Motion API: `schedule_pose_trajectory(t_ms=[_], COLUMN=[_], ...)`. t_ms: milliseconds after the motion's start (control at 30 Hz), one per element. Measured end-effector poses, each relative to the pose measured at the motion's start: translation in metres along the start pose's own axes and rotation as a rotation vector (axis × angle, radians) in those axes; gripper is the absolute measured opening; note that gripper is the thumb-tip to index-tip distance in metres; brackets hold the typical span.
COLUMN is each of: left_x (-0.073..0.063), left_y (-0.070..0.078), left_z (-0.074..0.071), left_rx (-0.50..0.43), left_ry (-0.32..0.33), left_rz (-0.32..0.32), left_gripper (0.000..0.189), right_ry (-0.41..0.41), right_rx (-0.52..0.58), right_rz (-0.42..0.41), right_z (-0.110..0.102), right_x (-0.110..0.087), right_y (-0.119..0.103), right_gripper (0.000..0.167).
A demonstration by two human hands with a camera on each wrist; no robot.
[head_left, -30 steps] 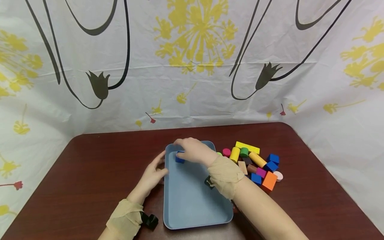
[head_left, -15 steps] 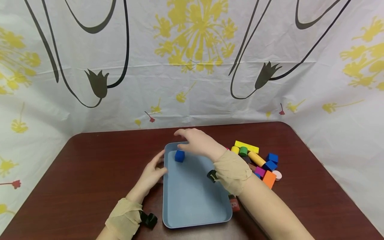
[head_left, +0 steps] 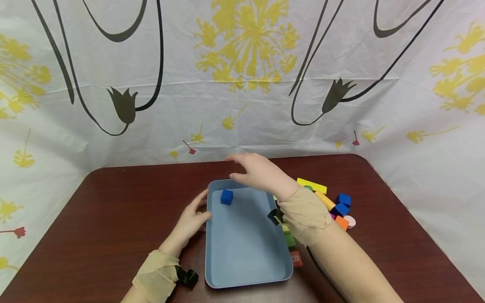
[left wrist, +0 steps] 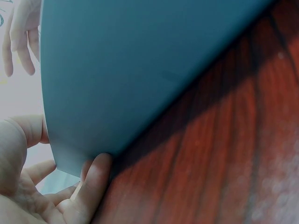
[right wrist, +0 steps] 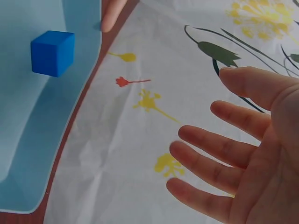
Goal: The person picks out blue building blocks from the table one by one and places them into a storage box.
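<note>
A blue cube [head_left: 227,197] sits in the far left corner of a light blue tray [head_left: 246,248]; the right wrist view also shows the cube [right wrist: 52,53]. Above the tray's far right part hovers my right hand [head_left: 261,174], fingers extended and holding nothing; its palm [right wrist: 261,163] shows bare in the right wrist view. My left hand [head_left: 191,223] rests along the tray's left side. In the left wrist view, fingertips [left wrist: 99,172] touch the tray's outer wall [left wrist: 117,84] low near the table.
Right of the tray lie several coloured blocks, among them a yellow plank [head_left: 311,185], blue cubes [head_left: 343,200] and an orange block [head_left: 342,222]. A red block [head_left: 296,259] and a green block [head_left: 289,240] lie beside the tray's right edge. A patterned cloth [head_left: 242,126] hangs behind the table [head_left: 94,227].
My right hand has let go of the blue cube and lifted away up and to the right. The cube stays in the tray, and the left hand has hardly moved.
</note>
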State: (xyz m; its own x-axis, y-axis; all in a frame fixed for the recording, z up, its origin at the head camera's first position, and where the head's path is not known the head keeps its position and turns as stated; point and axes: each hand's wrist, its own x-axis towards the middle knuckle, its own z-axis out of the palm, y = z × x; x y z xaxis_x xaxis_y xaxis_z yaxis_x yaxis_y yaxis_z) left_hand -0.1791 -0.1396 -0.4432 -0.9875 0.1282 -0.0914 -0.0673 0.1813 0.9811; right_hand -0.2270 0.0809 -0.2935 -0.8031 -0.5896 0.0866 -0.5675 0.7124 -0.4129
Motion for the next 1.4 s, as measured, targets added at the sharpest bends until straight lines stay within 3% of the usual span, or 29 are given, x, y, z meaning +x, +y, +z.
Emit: schedule_pose_trajectory(t_ms=[300, 567, 933, 1400], left_x=[0.0, 0.0, 0.0, 0.001], left_y=[0.0, 0.0, 0.0, 0.0], left_z=[-0.002, -0.002, -0.002, -0.001], left_rx=[-0.008, -0.008, 0.009, 0.017], left_ry=[-0.009, -0.006, -0.004, 0.003], left_rz=[0.003, 0.002, 0.005, -0.003], left_gripper=[0.076, 0.076, 0.076, 0.075], right_ry=[0.047, 0.061, 0.094, 0.146], right_rx=[-0.016, -0.026, -0.028, -0.057], right_rz=[-0.021, 0.019, 0.093, 0.166], right_z=[-0.016, -0.032, -0.061, -0.079], right_x=[-0.009, -0.018, -0.039, -0.061], right_y=[0.003, 0.009, 0.037, 0.066], right_gripper=[0.047, 0.047, 0.048, 0.046])
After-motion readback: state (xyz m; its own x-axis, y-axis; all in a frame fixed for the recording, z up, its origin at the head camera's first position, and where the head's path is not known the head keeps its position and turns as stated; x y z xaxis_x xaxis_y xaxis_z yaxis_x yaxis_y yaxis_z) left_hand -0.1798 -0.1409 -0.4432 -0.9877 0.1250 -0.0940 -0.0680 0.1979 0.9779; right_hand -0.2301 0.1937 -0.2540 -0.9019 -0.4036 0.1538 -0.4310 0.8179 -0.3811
